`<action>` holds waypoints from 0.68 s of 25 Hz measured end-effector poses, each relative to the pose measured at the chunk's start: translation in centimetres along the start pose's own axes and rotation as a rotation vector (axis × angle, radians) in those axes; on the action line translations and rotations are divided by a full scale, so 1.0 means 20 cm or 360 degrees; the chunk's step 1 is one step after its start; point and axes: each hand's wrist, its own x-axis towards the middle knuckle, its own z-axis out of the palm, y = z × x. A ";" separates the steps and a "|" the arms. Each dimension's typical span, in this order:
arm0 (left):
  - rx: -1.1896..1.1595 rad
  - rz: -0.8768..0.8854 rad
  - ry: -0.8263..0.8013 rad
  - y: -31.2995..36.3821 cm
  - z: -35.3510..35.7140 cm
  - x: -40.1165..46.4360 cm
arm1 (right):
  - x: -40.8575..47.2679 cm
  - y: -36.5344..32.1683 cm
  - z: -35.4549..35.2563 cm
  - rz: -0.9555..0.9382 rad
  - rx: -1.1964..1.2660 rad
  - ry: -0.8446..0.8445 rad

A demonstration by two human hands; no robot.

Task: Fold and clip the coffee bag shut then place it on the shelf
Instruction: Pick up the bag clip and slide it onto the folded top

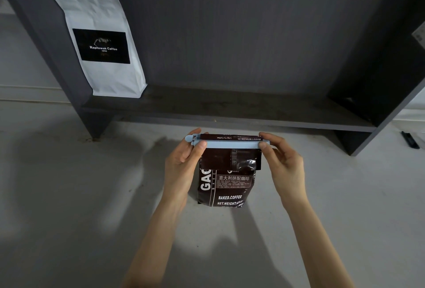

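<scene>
A dark brown coffee bag (226,186) with white lettering stands upright on the pale floor in front of a dark shelf (230,105). Its top is folded over, and a long light-blue clip (232,144) lies across the fold. My left hand (184,161) pinches the clip's left end, thumb in front. My right hand (279,161) pinches the clip's right end the same way. The bag's upper corners are hidden behind my fingers.
A white coffee bag (99,41) with a black label leans at the left end of the shelf board. The shelf's side panels (388,94) rise at left and right. A small black object (410,140) lies on the floor at far right.
</scene>
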 end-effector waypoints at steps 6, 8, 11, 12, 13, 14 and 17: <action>0.0011 -0.0011 0.0001 0.01 0.00 0.00 | 0.00 0.00 0.01 0.0007 -0.0008 0.0038; 0.0017 -0.0015 0.0000 0.01 0.00 0.00 | 0.00 0.00 0.01 0.0006 -0.0011 0.0045; 0.0004 -0.0011 0.0020 0.00 -0.01 -0.01 | 0.00 -0.01 0.01 0.0008 -0.0009 0.0043; 0.0001 -0.0010 0.0031 0.00 0.00 -0.01 | 0.00 -0.01 0.01 0.0007 -0.0015 0.0041; -0.0002 -0.0011 0.0040 0.00 0.00 -0.01 | 0.00 -0.01 0.01 0.0009 -0.0021 0.0041; -0.0010 -0.0014 0.0048 0.01 0.00 -0.01 | 0.00 -0.01 0.01 0.0011 -0.0031 0.0046; -0.0061 -0.0019 0.0098 0.01 0.02 -0.01 | -0.01 -0.01 0.01 0.0007 -0.0051 0.0056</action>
